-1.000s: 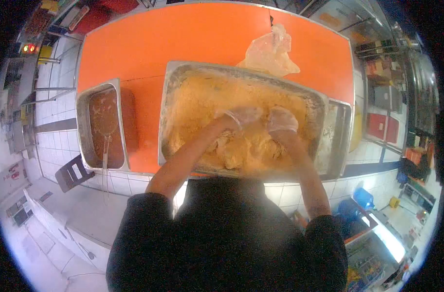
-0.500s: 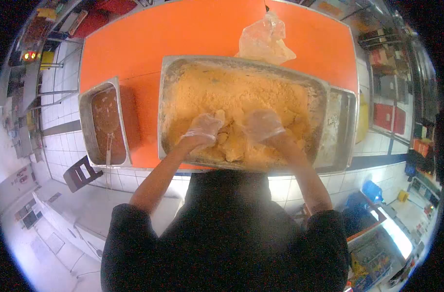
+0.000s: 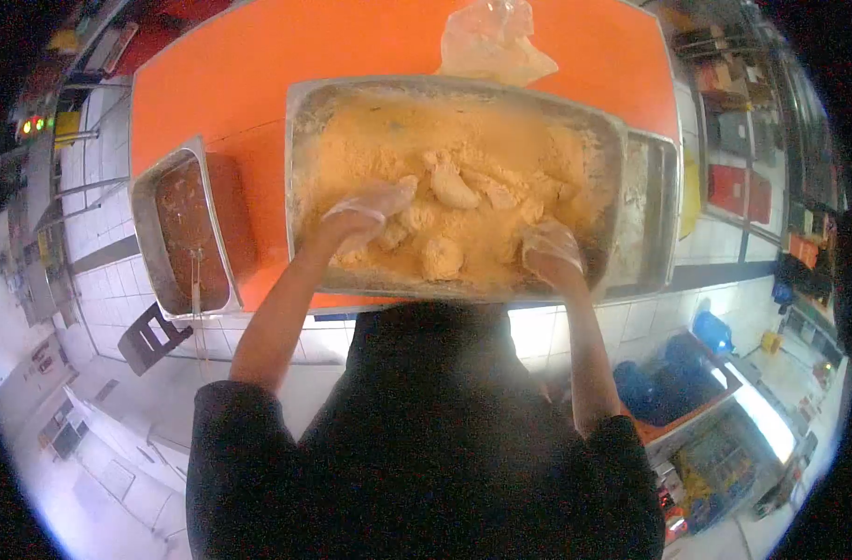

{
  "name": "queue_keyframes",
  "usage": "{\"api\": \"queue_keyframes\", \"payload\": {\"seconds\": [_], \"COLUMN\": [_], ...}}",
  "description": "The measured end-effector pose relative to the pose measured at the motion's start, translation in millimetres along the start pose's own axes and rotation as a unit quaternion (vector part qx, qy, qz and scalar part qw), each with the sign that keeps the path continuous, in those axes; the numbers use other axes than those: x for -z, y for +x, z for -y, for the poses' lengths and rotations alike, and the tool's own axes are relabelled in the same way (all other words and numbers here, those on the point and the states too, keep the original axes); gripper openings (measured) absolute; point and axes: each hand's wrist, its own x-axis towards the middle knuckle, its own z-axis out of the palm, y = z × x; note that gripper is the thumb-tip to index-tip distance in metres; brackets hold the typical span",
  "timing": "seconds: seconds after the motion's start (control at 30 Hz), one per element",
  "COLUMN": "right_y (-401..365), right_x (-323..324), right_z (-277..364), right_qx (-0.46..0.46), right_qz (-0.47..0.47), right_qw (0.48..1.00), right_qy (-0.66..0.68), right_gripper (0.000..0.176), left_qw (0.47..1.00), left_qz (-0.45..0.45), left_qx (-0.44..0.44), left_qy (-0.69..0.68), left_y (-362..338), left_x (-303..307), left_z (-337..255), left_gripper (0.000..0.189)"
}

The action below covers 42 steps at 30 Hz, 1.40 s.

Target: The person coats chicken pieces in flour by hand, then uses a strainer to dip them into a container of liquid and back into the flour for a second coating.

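Note:
A large metal tray [image 3: 295,159] holds orange-yellow breading powder [image 3: 370,140]. Several coated pieces, like chicken, lie in its middle, among them a curved piece [image 3: 454,189] and a rounded one [image 3: 442,257]. My left hand [image 3: 374,205], in a clear plastic glove, rests at the left of the pieces with its fingers stretched to the right over the powder. At the right of the pieces, my gloved right hand [image 3: 552,250] points down into the powder; its fingertips are partly hidden, and whether it grips anything does not show.
The tray stands on an orange table [image 3: 211,84]. To its left is a smaller metal pan [image 3: 144,219] of brownish liquid with a utensil handle [image 3: 195,280]. A clear plastic bag [image 3: 491,42] lies behind the tray. Another metal container [image 3: 650,215] adjoins its right side.
My hands have moved apart, the left one leftward and the right one to the right. More coated pieces now show between them. The whole view has shifted slightly.

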Motion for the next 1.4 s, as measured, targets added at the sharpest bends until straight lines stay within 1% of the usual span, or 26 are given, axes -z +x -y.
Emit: {"api": "queue_keyframes", "payload": {"seconds": [0.13,0.17,0.2,0.23,0.27,0.33,0.37,0.4,0.43,0.5,0.57,0.67,0.73,0.77,0.83,0.93,1.03,1.07,1.1,1.13,1.17,1.2,1.27,1.33,1.37,1.4], "right_y": [9.0,5.8,2.1,-19.2,-40.8,-53.2,-30.7,-14.5,-13.9,-11.7,-7.9,-18.9,-19.4,-12.1,-3.0,-4.1,2.4,0.9,-5.1,-16.0,-31.3,-44.4,-42.7,-23.8,-16.3,-21.6], "right_x": [-18.0,-9.0,-4.0,-44.4,-85.3,-107.5,-74.1,-55.0,-55.3,-54.1,-46.8,-53.5,-52.4,-40.9,-10.7,20.9,28.8,36.2,38.8,21.7,-8.9,-25.7,3.5,43.4,60.9,51.6], "right_z": [-5.5,-7.8,-10.8,-45.9,-81.7,-102.2,-71.1,-51.5,-48.4,-47.8,-49.6,-72.7,-78.2,-67.8,-41.3,-5.2,15.5,28.9,38.9,39.2,36.0,36.7,39.5,28.0,31.9,8.7], "right_qx": [-0.119,-0.127,-0.135,-0.095,-0.057,-0.03,-0.117,-0.197,-0.201,-0.252,-0.281,-0.259,-0.211,-0.218,-0.225,-0.273,-0.321,-0.382,-0.441,-0.443,-0.324,-0.184,-0.175,-0.398,-0.379,-0.381], "right_qz": [0.111,0.118,0.127,0.055,-0.022,-0.098,0.084,0.257,0.254,0.039,-0.001,-0.065,-0.087,-0.059,-0.031,-0.092,-0.113,-0.064,-0.014,-0.015,-0.072,-0.121,-0.175,-0.003,-0.054,0.024], "right_qw": [0.978,0.969,0.959,0.962,0.955,0.939,0.969,0.944,0.944,0.967,0.951,0.92,0.909,0.94,0.96,0.898,0.893,0.864,0.828,0.826,0.931,0.973,0.969,0.876,0.897,0.914], "right_qy": [-0.132,-0.176,-0.217,-0.252,-0.289,-0.327,-0.199,-0.057,-0.057,0.021,0.125,0.287,0.349,0.256,0.163,0.332,0.296,0.321,0.345,0.348,0.149,-0.062,-0.016,0.273,0.221,0.141], "right_gripper": [0.02,0.022,0.024,0.026,0.027,0.029,0.033,0.037,0.037,0.041,0.041,0.042,0.043,0.04,0.039,0.035,0.031,0.033,0.036,0.036,0.039,0.043,0.038,0.033,0.026,0.022], "left_qw": [0.992,0.993,0.974,0.944,0.945,0.972,0.972,0.955,0.93,0.964,0.983,0.947,0.976,0.976,0.987,0.998,0.957,0.957,0.965,0.96,0.958,0.956,0.932,0.803,0.804,0.842], "left_qz": [-0.028,-0.024,-0.06,-0.097,-0.095,-0.095,-0.09,-0.079,-0.068,-0.069,-0.062,-0.045,-0.1,-0.098,-0.102,-0.026,-0.035,-0.033,0.074,0.179,0.182,0.116,0.053,0.115,0.119,0.127], "left_qx": [0.112,0.109,0.2,0.288,0.289,0.196,0.197,0.234,0.271,0.22,0.171,0.276,0.185,0.185,0.022,0.031,0.163,0.166,0.177,0.184,0.188,0.123,0.056,-0.227,-0.226,-0.124], "left_qy": [-0.047,-0.045,-0.086,-0.126,-0.123,-0.094,-0.093,-0.166,-0.238,-0.132,-0.026,-0.159,0.059,0.062,0.124,-0.048,0.236,0.237,0.177,0.115,0.116,0.238,0.354,0.539,0.537,0.51], "left_y": [44.2,48.9,47.8,47.0,50.1,59.2,58.1,54.7,54.1,69.0,84.8,108.9,109.3,111.9,118.2,168.4,125.3,131.4,139.6,146.8,135.5,109.5,92.9,88.8,84.5,78.2], "left_x": [11.0,-7.7,-40.2,-57.5,-48.5,-25.9,-35.0,-51.5,-64.6,-75.9,-84.6,-99.8,-118.1,-118.2,-108.0,-69.8,-137.5,-128.9,-113.3,-103.2,-117.0,-144.1,-157.6,-146.8,-151.5,-159.6], "left_z": [29.4,8.7,-31.4,-53.8,-40.6,2.0,-5.5,-22.1,-30.9,-19.1,-5.6,-6.1,-26.2,-19.1,18.4,82.8,-47.8,-48.9,-52.2,-51.9,-57.2,-68.9,-51.8,7.8,4.9,-4.3], "left_gripper": [0.057,0.057,0.056,0.054,0.054,0.048,0.048,0.044,0.041,0.041,0.041,0.039,0.04,0.04,0.042,0.044,0.044,0.044,0.045,0.046,0.046,0.046,0.047,0.044,0.044,0.043]}}
